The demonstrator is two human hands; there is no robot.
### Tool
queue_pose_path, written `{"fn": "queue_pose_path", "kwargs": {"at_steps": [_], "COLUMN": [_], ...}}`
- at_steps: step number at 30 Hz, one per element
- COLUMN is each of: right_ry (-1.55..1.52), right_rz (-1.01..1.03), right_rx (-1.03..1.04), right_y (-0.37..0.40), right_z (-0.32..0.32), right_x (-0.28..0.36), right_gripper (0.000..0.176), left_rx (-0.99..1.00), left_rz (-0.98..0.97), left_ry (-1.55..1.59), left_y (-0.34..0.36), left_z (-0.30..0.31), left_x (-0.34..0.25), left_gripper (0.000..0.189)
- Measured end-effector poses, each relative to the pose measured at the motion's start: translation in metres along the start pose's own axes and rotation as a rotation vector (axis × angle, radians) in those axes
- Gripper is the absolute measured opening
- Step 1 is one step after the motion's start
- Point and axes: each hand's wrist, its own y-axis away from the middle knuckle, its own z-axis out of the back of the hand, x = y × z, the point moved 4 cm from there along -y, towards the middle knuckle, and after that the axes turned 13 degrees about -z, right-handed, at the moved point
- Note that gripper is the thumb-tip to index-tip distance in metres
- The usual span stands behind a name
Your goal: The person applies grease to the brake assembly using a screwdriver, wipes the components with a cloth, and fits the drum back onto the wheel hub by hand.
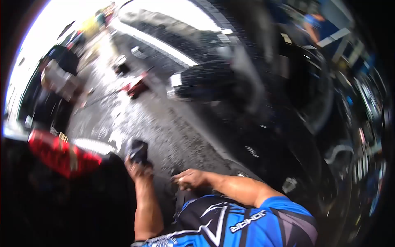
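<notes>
My left hand is raised in front of me, its fingers wrapped round a dark, blocky object. Motion blur hides what kind of thing that is. Lower and to the right, my right hand has its fingers curled. A small dark shape shows at its fingertips, too blurred to name. Both hands are over the wet ground between a dark car with a red tail light on my left and a black vehicle on my right.
Further along the wet, rough ground lies a red object, perhaps a floor jack. A person in blue is at the upper right. More people show blurred far off. Another vehicle stands at the left.
</notes>
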Motion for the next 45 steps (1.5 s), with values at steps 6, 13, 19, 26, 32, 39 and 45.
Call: {"fn": "queue_pose_path", "kwargs": {"at_steps": [6, 13, 19, 26, 32, 39, 45], "right_ry": [-0.184, 0.704, 0.818, 0.696, -0.174, -0.293, -0.053], "right_rz": [-0.083, 0.475, 0.501, 0.402, 0.186, -0.133, -0.308], "right_rx": [0.059, -0.825, -0.968, -0.680, -0.029, 0.267, 0.256], "right_y": [-0.088, -0.123, -0.194, -0.288, -0.385, -0.590, -0.736], "right_z": [0.076, 0.114, 0.149, 0.235, 0.266, 0.258, 0.242], "right_x": [0.060, 0.207, 0.290, 0.401, 0.515, 0.616, 0.713], "right_gripper": [0.039, 0.054, 0.052, 0.051, 0.044, 0.046, 0.048], "left_rx": [-0.270, -0.494, -0.420, -0.268, -0.382, -0.610, -0.560], "left_rz": [-0.008, 0.014, 0.171, 0.137, 0.125, 0.098, -0.116], "left_ry": [-0.051, -0.091, -0.182, -0.236, -0.291, -0.022, 0.074], "left_y": [-0.155, -0.313, -0.427, -0.605, -0.721, -0.846, -0.985], "left_z": [0.035, 0.037, 0.000, -0.011, 0.019, 0.062, 0.146], "left_x": [0.012, 0.019, 0.056, 0.060, -0.021, -0.105, -0.212], "left_gripper": [0.038, 0.040, 0.046, 0.051, 0.048, 0.052, 0.039]}}
